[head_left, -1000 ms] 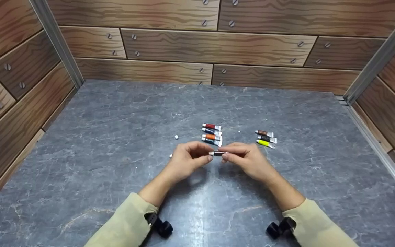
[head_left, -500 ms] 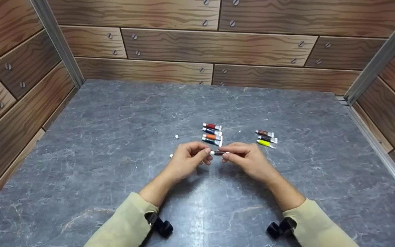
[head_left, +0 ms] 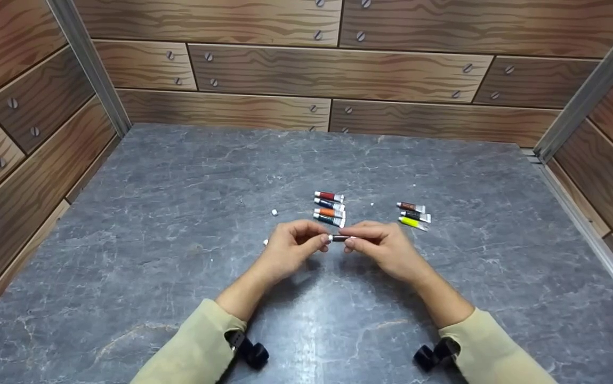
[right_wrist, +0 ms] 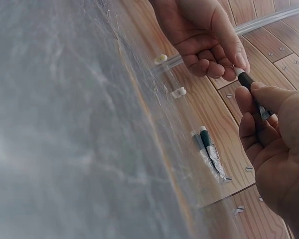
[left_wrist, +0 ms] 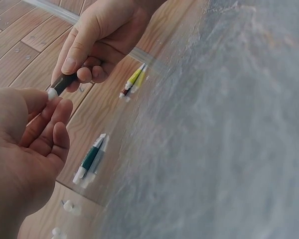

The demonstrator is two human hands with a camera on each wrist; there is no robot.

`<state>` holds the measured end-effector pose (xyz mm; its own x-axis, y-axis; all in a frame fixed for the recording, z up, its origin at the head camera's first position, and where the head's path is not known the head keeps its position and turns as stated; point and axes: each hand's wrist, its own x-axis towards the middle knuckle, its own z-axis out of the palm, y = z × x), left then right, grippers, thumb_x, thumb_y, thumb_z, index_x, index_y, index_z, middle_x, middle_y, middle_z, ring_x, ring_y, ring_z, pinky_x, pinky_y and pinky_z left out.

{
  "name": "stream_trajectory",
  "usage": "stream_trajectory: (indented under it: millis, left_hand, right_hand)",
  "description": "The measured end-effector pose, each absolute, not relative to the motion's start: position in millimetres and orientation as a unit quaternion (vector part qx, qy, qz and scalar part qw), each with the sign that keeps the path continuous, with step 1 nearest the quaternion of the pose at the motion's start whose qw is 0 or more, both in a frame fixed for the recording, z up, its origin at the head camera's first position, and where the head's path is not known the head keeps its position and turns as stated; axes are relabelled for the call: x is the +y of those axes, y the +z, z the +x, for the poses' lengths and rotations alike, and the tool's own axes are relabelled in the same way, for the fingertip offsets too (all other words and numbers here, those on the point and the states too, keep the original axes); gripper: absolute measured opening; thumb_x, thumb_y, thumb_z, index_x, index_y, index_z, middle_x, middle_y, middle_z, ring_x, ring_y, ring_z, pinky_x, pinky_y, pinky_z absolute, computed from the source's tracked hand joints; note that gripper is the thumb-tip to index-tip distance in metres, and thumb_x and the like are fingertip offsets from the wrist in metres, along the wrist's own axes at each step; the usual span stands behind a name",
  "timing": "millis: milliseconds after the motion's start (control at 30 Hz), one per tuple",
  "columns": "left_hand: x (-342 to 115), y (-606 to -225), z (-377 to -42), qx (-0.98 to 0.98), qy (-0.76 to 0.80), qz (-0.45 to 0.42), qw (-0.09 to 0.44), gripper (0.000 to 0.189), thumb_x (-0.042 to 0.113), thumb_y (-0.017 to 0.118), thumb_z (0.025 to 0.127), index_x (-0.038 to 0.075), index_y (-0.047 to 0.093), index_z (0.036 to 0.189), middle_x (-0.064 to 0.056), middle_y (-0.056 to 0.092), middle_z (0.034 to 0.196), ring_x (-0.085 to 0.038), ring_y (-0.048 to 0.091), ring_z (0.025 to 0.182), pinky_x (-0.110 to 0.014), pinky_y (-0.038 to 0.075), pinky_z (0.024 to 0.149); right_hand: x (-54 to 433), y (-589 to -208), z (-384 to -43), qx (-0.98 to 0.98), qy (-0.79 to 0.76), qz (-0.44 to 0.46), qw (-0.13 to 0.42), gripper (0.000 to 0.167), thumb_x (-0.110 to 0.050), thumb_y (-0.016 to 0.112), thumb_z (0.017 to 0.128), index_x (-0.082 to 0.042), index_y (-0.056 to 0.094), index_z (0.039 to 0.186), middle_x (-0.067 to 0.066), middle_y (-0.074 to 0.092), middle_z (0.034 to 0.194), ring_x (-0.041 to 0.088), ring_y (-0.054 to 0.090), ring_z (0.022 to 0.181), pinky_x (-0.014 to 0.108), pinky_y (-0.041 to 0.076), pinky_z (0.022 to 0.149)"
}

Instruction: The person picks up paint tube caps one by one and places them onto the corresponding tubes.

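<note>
A small dark brown paint tube (head_left: pixel 341 238) is held level between the two hands, above the table. My right hand (head_left: pixel 384 248) pinches its body between thumb and fingers. At the other end, the thumb and index finger of my left hand (head_left: pixel 293 246) pinch the white cap (right_wrist: pixel 238 71). The right wrist view shows the tube's crimped tail (right_wrist: pixel 264 113) poking out below the right thumb. Just beyond the hands lie several tubes in a column: red (head_left: pixel 328 196), dark blue (head_left: pixel 329 205), orange (head_left: pixel 329 213) and dark green (head_left: pixel 329 220).
To the right lie a brown tube (head_left: pixel 410 207), a black tube (head_left: pixel 416 216) and a yellow tube (head_left: pixel 412 223). A loose white cap (head_left: pixel 274 212) sits left of the column, with another white piece (head_left: pixel 266 242) beside the left hand. Wood-patterned walls (head_left: pixel 333 72) enclose the grey marbled table (head_left: pixel 178 176).
The left thumb and fingers shifted back off the tube's white end, baring more of it, then closed on it again. The right hand kept its grip on the tube, nearly still.
</note>
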<state>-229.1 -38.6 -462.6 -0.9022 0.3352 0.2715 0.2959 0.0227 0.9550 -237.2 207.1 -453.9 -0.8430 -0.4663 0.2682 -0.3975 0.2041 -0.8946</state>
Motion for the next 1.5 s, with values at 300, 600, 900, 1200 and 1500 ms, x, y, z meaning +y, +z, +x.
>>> stream_trajectory:
  millis: [300,600,900,1200,1500]
  left_hand:
    - [-38.0,-462.4,-228.7,0.728,0.650,0.220,-0.005,0.011,0.000,0.077,0.093,0.000,0.078,0.104,-0.007,0.077,0.094,-0.013,0.067,0.080,-0.023,0.053,0.072]
    - [-37.8,-461.6,-228.0,0.709,0.673,0.210,0.003,0.026,0.005,0.076,0.096,-0.011,0.070,0.116,-0.016,0.076,0.105,-0.017,0.072,0.090,-0.029,0.058,0.081]
    - [-38.5,-461.0,-228.8,0.718,0.666,0.196,0.042,0.022,0.012,0.067,0.105,-0.006,0.072,0.116,-0.011,0.077,0.095,-0.021,0.075,0.082,-0.050,0.062,0.076]
    - [-39.1,-459.6,-227.6,0.719,0.663,0.206,0.045,0.016,0.011,0.067,0.105,-0.002,0.075,0.111,-0.010,0.077,0.091,-0.021,0.075,0.079,-0.051,0.063,0.076]
    - [-39.0,-461.6,-228.6,0.714,0.665,0.214,0.048,0.013,0.006,0.068,0.103,-0.003,0.075,0.110,-0.009,0.077,0.096,-0.018,0.074,0.081,-0.056,0.061,0.081]
  right_hand:
    - [207.2,-454.7,-237.5,0.774,-0.567,-0.282,0.031,0.028,-0.007,0.073,0.100,0.006,0.074,0.125,0.019,0.075,0.113,0.021,0.075,0.093,0.030,0.060,0.085]
    - [206.9,-453.6,-236.6,0.776,-0.568,-0.271,0.034,0.028,-0.009,0.074,0.100,0.003,0.075,0.125,0.015,0.076,0.113,0.022,0.075,0.093,0.031,0.060,0.085]
    - [206.8,-453.5,-236.4,0.777,-0.567,-0.270,0.034,0.029,-0.009,0.074,0.100,0.004,0.074,0.125,0.015,0.076,0.113,0.022,0.075,0.093,0.031,0.060,0.085]
    - [206.8,-454.0,-237.6,0.777,-0.564,-0.279,0.029,0.028,-0.008,0.074,0.100,0.004,0.074,0.125,0.015,0.076,0.112,0.022,0.075,0.093,0.030,0.060,0.085]
    - [207.0,-454.8,-237.7,0.778,-0.561,-0.282,0.027,0.028,-0.008,0.074,0.100,0.005,0.075,0.125,0.014,0.076,0.110,0.021,0.075,0.093,0.030,0.060,0.085]
